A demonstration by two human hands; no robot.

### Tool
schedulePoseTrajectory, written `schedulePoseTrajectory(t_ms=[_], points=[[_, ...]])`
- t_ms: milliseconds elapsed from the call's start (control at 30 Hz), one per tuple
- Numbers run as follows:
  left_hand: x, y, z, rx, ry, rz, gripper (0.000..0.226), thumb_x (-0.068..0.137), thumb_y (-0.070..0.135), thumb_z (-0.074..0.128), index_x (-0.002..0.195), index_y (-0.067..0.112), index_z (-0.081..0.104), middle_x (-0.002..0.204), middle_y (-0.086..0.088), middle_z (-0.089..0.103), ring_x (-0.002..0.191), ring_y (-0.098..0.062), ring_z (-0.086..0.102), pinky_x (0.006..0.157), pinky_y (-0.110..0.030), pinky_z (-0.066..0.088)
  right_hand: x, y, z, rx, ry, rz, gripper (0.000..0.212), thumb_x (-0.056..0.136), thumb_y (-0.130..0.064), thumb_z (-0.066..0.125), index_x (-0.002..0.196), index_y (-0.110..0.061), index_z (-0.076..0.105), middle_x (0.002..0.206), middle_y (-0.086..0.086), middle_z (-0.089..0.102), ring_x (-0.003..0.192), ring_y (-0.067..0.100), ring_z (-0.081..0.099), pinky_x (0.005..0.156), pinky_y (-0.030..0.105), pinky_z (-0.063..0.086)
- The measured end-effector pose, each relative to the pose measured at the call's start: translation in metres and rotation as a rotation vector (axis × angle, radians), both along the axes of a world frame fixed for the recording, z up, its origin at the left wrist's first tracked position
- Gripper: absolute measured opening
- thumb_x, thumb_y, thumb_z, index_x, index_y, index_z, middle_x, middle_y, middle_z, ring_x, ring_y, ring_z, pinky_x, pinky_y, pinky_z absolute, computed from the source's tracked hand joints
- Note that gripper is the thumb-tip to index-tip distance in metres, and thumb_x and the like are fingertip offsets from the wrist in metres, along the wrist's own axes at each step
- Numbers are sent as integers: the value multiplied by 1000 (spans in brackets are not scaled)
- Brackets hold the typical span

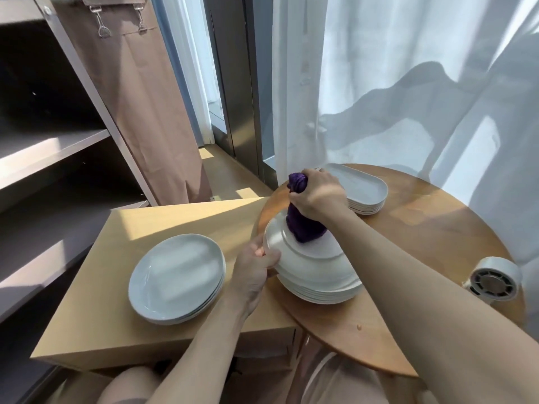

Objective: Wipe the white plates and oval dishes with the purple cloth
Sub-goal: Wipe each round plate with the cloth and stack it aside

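My right hand (pixel 319 193) grips the bunched purple cloth (pixel 303 225), whose lower end presses on the underside of a white plate (pixel 306 255). That plate is tilted, upside down, above a stack of white plates (pixel 323 290) on the round wooden table. My left hand (pixel 253 272) holds the tilted plate by its left rim. A second stack of white plates (pixel 178 275) lies on the light wooden box to the left. A stack of white oval dishes (pixel 361 191) sits at the table's far side, behind my right hand.
The round wooden table (pixel 423 243) carries a roll of tape (pixel 495 279) near its right edge. The light wooden box (pixel 122 316) abuts the table's left side. Dark shelves (pixel 52 147) stand at left; white curtains (pixel 408 83) hang behind the table.
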State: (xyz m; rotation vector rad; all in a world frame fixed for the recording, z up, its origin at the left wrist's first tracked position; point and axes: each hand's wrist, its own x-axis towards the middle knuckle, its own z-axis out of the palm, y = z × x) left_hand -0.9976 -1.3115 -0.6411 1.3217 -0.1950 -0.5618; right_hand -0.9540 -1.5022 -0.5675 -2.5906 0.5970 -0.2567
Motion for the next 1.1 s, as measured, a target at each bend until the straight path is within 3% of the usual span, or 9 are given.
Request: schedulePoseTrajectory(t_ms=[200, 367, 500, 633, 767, 867, 967, 1100], points=[[0, -1, 1, 5, 28, 11, 43, 98, 0, 59, 137, 19, 62, 123, -9, 73, 109, -26, 68, 81, -35, 54, -44, -28, -7, -3, -74, -79, 50, 82, -44, 66, 128, -28, 58, 116, 3, 52, 110, 32, 54, 91, 42, 47], [-1, -3, 1, 6, 26, 30, 46, 98, 1, 61, 139, 20, 60, 124, -11, 72, 107, -26, 67, 79, -37, 55, -87, -40, -17, 171, -131, -195, 39, 77, -44, 63, 115, -35, 58, 112, -1, 52, 99, 24, 54, 82, 36, 41], [2, -5, -2, 7, 23, 53, 44, 98, 3, 60, 137, 23, 62, 122, -6, 73, 113, -28, 67, 81, -37, 57, -121, -32, -32, 225, -257, -254, 40, 81, -38, 68, 120, -34, 59, 118, 0, 60, 97, 15, 50, 83, 30, 37], [3, -5, -3, 23, 42, 55, 44, 99, 5, 61, 140, 22, 59, 125, -6, 72, 118, -30, 65, 88, -41, 58, -150, 2, -46, 97, -383, -206, 44, 82, -43, 68, 124, -37, 56, 112, -8, 49, 100, 23, 56, 80, 31, 40], [6, -4, -4, 40, 62, 51, 44, 99, 6, 61, 140, 21, 57, 129, -8, 69, 120, -31, 64, 98, -51, 56, -169, 36, -56, -156, -422, 14, 56, 78, -49, 61, 127, -23, 61, 123, 4, 53, 102, 31, 59, 79, 39, 54], [6, -2, -3, 29, 71, 25, 44, 99, 8, 62, 141, 20, 56, 127, -10, 70, 118, -33, 65, 89, -47, 59, -168, 59, -63, -372, -392, 156, 60, 72, -45, 72, 124, -17, 63, 119, 13, 59, 99, 37, 58, 77, 45, 54], [5, -1, 1, 29, 57, 4, 45, 96, 12, 68, 139, 17, 58, 126, -10, 71, 119, -32, 66, 94, -50, 58, -158, 73, -57, -370, -356, 176, 63, 65, -39, 84, 121, -17, 66, 116, 14, 63, 97, 37, 60, 78, 45, 54], [6, 0, 6, 61, 54, -21, 41, 96, 15, 69, 136, 15, 61, 124, -13, 71, 119, -35, 64, 102, -57, 52, -154, 82, -50, -300, -347, 149, 63, 67, -39, 87, 123, -18, 67, 118, 11, 64, 100, 34, 62, 82, 45, 55]])
